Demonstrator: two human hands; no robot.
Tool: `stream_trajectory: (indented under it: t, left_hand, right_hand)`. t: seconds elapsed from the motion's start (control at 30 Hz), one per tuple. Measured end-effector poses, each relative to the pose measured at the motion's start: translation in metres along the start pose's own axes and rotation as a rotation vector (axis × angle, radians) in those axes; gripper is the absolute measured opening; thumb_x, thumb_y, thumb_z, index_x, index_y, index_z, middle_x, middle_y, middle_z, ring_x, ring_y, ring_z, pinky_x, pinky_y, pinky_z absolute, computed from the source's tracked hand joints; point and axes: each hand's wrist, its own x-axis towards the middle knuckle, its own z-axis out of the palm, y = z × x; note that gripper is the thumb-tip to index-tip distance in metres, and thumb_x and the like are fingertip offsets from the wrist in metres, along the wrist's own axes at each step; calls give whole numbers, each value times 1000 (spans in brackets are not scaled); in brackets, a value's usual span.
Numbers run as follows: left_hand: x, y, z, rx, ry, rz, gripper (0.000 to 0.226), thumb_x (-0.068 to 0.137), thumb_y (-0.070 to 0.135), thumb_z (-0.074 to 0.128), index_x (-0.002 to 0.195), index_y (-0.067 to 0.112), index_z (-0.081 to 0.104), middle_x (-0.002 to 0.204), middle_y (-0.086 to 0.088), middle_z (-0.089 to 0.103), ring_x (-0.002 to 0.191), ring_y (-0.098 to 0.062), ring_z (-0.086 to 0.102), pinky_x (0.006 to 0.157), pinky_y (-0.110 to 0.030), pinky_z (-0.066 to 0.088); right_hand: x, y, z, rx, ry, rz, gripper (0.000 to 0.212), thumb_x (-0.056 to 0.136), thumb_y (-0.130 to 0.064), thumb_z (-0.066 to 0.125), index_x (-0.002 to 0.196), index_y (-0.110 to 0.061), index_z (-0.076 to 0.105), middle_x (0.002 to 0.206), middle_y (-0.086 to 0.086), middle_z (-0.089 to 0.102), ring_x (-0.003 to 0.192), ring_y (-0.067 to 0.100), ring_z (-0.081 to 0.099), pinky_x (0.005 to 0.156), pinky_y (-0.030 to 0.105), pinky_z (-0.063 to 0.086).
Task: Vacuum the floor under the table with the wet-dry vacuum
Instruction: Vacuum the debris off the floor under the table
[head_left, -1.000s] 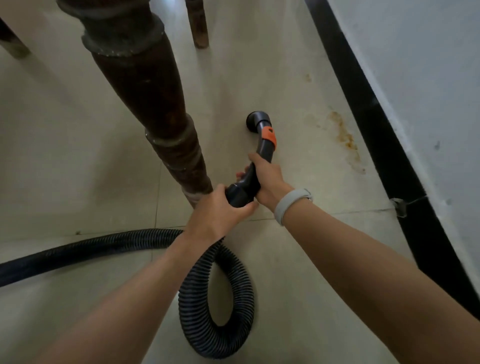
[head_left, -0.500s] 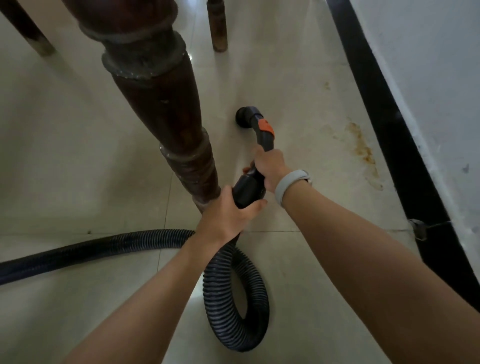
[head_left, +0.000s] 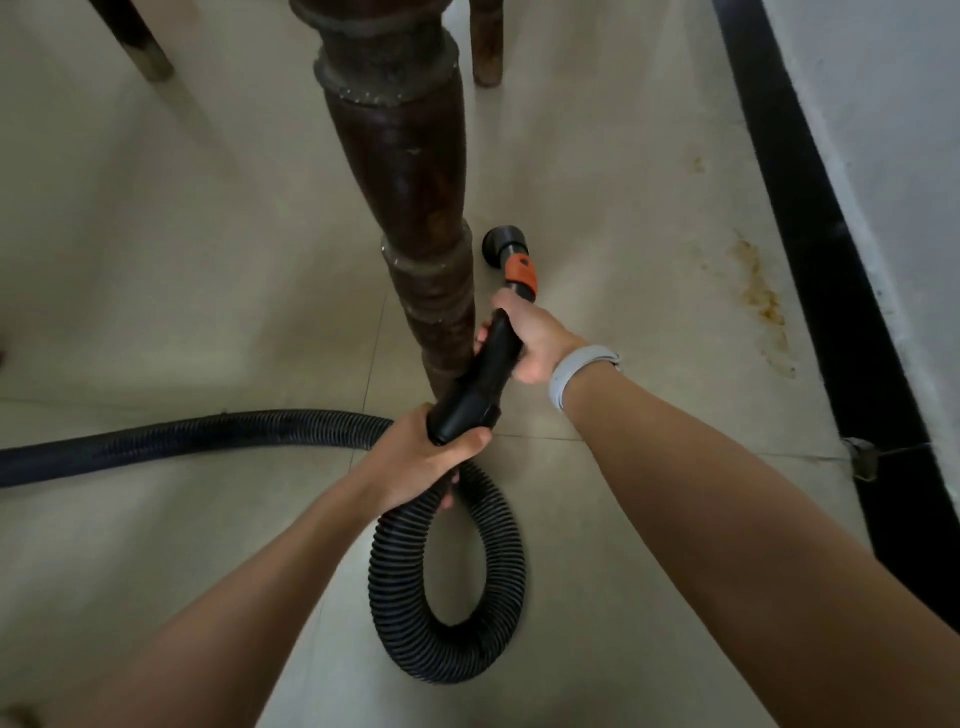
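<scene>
A black ribbed vacuum hose loops on the pale tiled floor and runs off to the left. Its black rigid handle leads to an orange collar and a round black nozzle that sits low over the floor just right of a dark turned table leg. My left hand grips the hose end of the handle. Further forward, my right hand, with a grey wristband, grips the handle just behind the orange collar.
Two more wooden legs stand at the back, one right of the big leg and one far left. A black skirting strip runs below the white wall on the right. A brown stain marks the floor by it.
The nozzle has swung left toward the table leg and now sits right beside it. Both hands keep their hold on the handle, and the view has shifted so the leg stands more upright.
</scene>
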Motion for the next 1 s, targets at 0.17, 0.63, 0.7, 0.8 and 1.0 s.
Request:
stream_trajectory:
  t: [0.17,0.63,0.7,0.8,1.0]
  left_hand:
    - [-9,1,23,-39,-17,13,30,84,34,67,96,11,52,62,-4,62,51,-23,61,54,-31,53]
    - [-20,1,15,-1,-256,-12,32,85,33,67,105,13,51,68,-4,57,49,-16,56,52,-26,52]
    - [-23,-4,3,-18,-266,-14,32,85,28,67,107,11,51,66,-4,55,49,-17,54,52,-28,51]
    - [-33,-15,-14,-50,-310,-35,30,85,24,68,107,11,51,64,-5,54,48,-18,53,50,-29,50]
    - [-66,-44,-43,16,-464,-35,27,84,23,68,105,17,52,76,-5,59,60,-15,59,57,-26,55]
  right_hand:
    - [-8,-5,-13,-128,3,38,17,91,-20,59,91,-7,50,61,8,55,46,20,58,49,28,53]
    - [-28,21,-34,-16,244,-91,17,94,-21,55,98,-7,46,69,9,52,57,22,55,53,36,49]
    - [-33,28,-23,-9,270,-78,24,93,-24,57,107,-6,49,73,10,55,60,23,57,55,36,52]
    - [-40,48,-13,29,291,-55,25,92,-24,58,106,-6,48,72,10,56,61,23,57,59,36,52]
    - [-76,101,6,177,385,-68,24,94,-23,55,106,-5,44,67,9,52,55,20,54,53,34,48]
